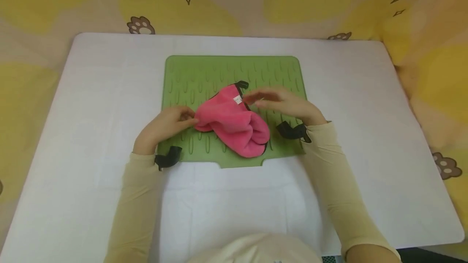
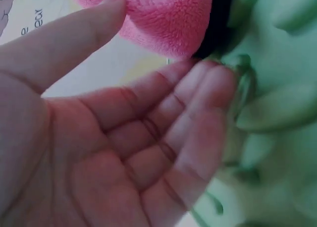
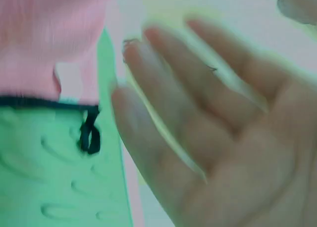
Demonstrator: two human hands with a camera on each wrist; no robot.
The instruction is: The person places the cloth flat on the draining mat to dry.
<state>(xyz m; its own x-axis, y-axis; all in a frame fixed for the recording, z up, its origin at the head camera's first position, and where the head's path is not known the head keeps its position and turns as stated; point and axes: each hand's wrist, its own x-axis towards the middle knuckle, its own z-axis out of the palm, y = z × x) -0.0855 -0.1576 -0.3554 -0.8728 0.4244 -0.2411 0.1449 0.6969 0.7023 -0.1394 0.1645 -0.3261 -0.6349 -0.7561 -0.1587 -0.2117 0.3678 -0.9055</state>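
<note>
A pink fluffy towel (image 1: 234, 119) with black edging lies rumpled and folded on a green textured mat (image 1: 197, 66). A white label (image 1: 237, 99) and a black hanging loop (image 1: 243, 85) show at its upper corner. My left hand (image 1: 166, 127) is at the towel's left edge. In the left wrist view its thumb (image 2: 106, 16) overlaps the pink pile, with a wide gap between thumb and loosely bent fingers. Beside the label, my right hand (image 1: 283, 102) has its fingers extended; the right wrist view shows them spread and apart from the towel (image 3: 44, 43).
The mat lies on a white table (image 1: 120, 76), a tab at its near edge. Black wrist-worn pieces (image 1: 170, 157) sit at both cuffs. A yellow patterned cloth (image 1: 226, 3) hangs behind the table and along its sides.
</note>
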